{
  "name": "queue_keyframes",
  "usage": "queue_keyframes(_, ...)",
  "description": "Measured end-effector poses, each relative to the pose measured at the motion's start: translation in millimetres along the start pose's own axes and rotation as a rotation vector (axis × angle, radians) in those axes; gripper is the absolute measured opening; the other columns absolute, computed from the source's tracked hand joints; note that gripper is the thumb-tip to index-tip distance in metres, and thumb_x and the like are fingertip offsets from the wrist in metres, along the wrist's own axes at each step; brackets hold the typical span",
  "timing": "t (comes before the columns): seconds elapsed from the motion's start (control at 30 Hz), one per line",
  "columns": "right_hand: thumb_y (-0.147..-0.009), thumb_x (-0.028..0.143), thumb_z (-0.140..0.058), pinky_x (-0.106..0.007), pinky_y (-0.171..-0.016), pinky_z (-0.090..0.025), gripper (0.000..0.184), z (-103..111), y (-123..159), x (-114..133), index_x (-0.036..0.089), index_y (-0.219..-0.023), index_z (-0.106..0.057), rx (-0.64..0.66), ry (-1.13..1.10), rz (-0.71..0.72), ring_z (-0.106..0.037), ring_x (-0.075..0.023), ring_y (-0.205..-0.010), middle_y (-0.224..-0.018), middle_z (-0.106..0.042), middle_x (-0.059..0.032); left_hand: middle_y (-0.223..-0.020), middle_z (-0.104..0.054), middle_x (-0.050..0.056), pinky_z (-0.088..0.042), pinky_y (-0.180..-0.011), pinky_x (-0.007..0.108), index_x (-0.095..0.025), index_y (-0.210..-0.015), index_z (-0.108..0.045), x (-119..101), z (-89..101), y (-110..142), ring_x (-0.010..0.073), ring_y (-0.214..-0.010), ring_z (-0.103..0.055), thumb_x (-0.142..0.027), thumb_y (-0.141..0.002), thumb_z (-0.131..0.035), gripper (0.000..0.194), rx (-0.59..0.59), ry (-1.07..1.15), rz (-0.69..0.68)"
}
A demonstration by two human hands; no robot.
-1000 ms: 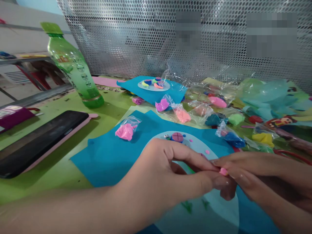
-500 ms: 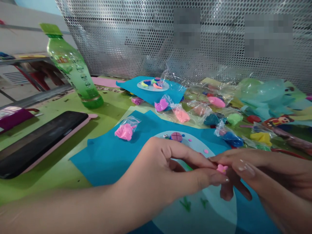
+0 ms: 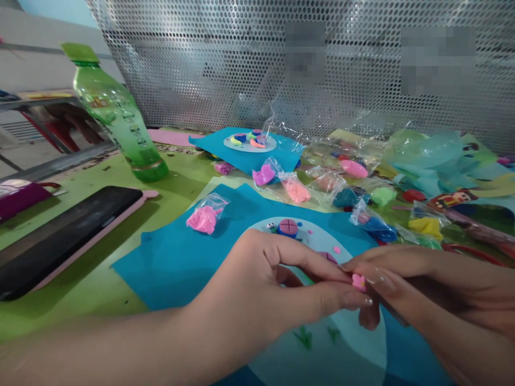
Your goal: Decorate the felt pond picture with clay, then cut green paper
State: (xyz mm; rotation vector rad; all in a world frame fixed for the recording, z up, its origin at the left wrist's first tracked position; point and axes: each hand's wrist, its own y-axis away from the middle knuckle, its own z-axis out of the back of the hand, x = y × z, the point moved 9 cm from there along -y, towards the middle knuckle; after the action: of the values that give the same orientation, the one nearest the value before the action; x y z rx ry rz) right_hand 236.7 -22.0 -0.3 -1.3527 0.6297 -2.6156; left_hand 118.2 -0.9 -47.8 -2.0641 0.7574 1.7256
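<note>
Between the thumb and forefinger of my left hand [image 3: 277,289] is a small pink clay piece [image 3: 359,282] with rounded lobes and a yellow speck. My right hand [image 3: 426,284] pinches the same piece from the right, its thumb pressed against the edge. Both hands hover over a light blue paper oval [image 3: 362,343] on a blue sheet [image 3: 161,268]. A clay turtle with a purple-pink shell [image 3: 288,228] and bulging eyes sits near the oval's top. A second such shell [image 3: 330,257] is mostly hidden behind my fingers. Green clay grass [image 3: 303,338] lies lower down.
Bagged pink clay [image 3: 203,219] lies on the blue sheet. Several more clay bags, such as a yellow one [image 3: 426,228], crowd the right. A phone [image 3: 72,236] and green bottle [image 3: 120,118] stand left. Behind is a perforated metal panel [image 3: 225,64]; another decorated sheet [image 3: 225,155] lies before it.
My right thumb has closed in from the right against the pink clay piece. The piece has turned slightly between my fingers, and the whole view has shifted a little.
</note>
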Motion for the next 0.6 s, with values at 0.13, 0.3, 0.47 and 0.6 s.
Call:
queue_keyframes(0.13, -0.073, 0.036, -0.059, -0.016, -0.031, -0.047, 0.011, -2.1, 0.6, -0.3, 0.040, -0.070, -0.069, 0.058, -0.053, 0.044, -0.056, -0.0123, -0.035, -0.046, -0.062, 0.0082, -0.075, -0.071, -0.003, -0.051, -0.070, 0.024, -0.023, -0.071, -0.069, 3.2, 2.5, 1.5, 0.0154, -0.076, -0.064, -0.022, -0.070, -0.067, 0.002, -0.020, 0.031, 0.010)
queue_keyframes(0.3, -0.080, 0.035, -0.052, -0.010, -0.039, -0.050, 0.017, -8.5, -2.6, 1.6, 0.036, -0.078, -0.069, 0.167, -0.106, 0.092, -0.059, -0.0084, -0.038, -0.049, -0.064, 0.0090, -0.071, -0.070, -0.003, -0.050, -0.065, 0.022, -0.023, -0.070, -0.070, 3.4, 3.3, 0.6, 0.0141, -0.073, -0.064, -0.022, -0.069, -0.068, 0.002, -0.033, 0.068, 0.016)
queue_keyframes(0.47, -0.072, 0.030, -0.062, -0.005, -0.035, -0.046, 0.008, -13.4, -7.4, 3.9, 0.034, -0.074, -0.068, 0.202, -0.059, 0.120, -0.058, -0.0066, -0.034, -0.047, -0.064, 0.0114, -0.070, -0.070, 0.000, -0.049, -0.066, 0.025, -0.020, -0.069, -0.071, 2.8, 7.4, -2.9, 0.0144, -0.069, -0.062, -0.025, -0.069, -0.069, 0.005, -0.057, -0.017, 0.034)
queue_keyframes(0.6, -0.070, 0.029, -0.063, -0.007, -0.037, -0.048, 0.008, -11.9, -7.0, -2.0, 0.036, -0.072, -0.068, 0.171, -0.100, 0.088, -0.059, -0.0079, -0.036, -0.045, -0.063, 0.0112, -0.070, -0.070, 0.002, -0.049, -0.065, 0.026, -0.019, -0.070, -0.071, 2.4, 9.0, -2.6, 0.0156, -0.069, -0.061, -0.026, -0.067, -0.070, 0.008, -0.067, -0.052, 0.029)
